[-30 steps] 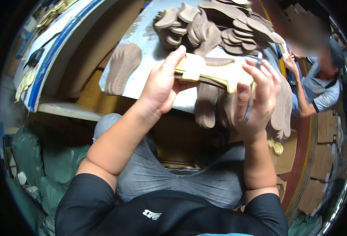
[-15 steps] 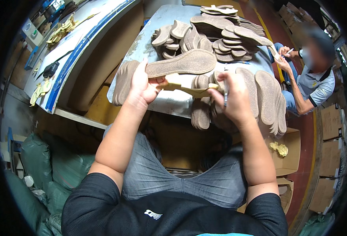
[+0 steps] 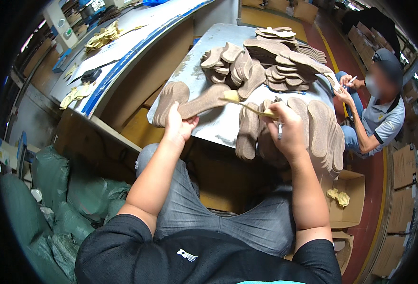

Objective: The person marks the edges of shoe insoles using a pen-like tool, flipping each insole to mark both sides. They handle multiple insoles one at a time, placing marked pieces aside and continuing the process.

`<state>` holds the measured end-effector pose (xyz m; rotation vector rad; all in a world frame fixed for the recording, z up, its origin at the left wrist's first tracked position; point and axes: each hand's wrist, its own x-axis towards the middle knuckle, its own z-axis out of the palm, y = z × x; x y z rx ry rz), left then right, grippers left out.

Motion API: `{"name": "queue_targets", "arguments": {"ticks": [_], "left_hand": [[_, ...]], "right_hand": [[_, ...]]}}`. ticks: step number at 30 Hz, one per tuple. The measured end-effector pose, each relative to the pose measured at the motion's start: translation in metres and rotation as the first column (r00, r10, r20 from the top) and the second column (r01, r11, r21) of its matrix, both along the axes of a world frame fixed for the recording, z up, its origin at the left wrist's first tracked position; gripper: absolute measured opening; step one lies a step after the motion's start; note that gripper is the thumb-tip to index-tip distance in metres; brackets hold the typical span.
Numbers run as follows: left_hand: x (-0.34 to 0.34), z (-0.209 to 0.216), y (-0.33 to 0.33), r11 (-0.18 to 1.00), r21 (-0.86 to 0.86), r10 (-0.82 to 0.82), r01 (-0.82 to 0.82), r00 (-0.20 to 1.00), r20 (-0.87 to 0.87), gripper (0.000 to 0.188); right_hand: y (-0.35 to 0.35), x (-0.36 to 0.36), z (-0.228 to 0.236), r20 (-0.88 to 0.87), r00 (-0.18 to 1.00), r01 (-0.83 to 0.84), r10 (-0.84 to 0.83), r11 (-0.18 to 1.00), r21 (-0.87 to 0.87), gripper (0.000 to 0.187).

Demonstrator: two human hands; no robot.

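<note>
A brown speckled insole [image 3: 204,102] is pinched at its near end by my left hand [image 3: 180,125], its other end pointing right. My right hand [image 3: 287,128] grips a thin yellow strip-like piece [image 3: 254,109] and also has a slim silver pen [image 3: 280,131] between its fingers. The strip's left end overlaps the insole's far end. Beside my left hand leans a fanned stack of insoles [image 3: 168,99]. Close to my right hand, more insoles [image 3: 248,135] hang over the table's front edge.
Insole piles [image 3: 289,71] cover the back of the blue-grey table [image 3: 190,61]. On the right a co-worker [image 3: 377,109] holds an insole and a pen. A long bench [image 3: 123,57] stands left, green sacks [image 3: 50,175] lower left. A cardboard box [image 3: 351,189] with yellow pieces sits lower right.
My left hand has let go of the yellow piece and now holds the insole. The yellow piece, in my right hand, has swung to the insole's far end. The whole view has shifted.
</note>
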<state>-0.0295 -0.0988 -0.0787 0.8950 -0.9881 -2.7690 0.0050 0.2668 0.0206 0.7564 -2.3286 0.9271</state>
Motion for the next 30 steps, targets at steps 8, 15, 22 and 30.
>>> {"name": "queue_targets", "arguments": {"ticks": [8,15,22,30], "left_hand": [[0.034,-0.011,0.005,0.964,0.016,0.266,-0.266,0.959,-0.101,0.043],[0.025,-0.030,0.007,0.914,-0.404,0.028,-0.041,0.999,-0.038,0.046],[0.026,-0.041,0.007,0.899,-0.384,0.153,-0.212,0.972,-0.178,0.039],[-0.009,0.040,0.049,0.867,-0.414,-0.043,-0.278,0.785,-0.618,0.038]], "right_hand": [[0.011,0.007,0.004,0.111,0.994,0.013,0.008,0.983,-0.183,0.026],[0.017,0.017,0.003,0.098,0.995,0.011,0.008,0.982,-0.191,0.027],[0.015,0.025,0.005,0.086,0.996,0.012,0.008,0.976,-0.219,0.027],[0.016,0.030,0.013,0.123,0.992,0.011,0.021,0.967,-0.255,0.024]]}}
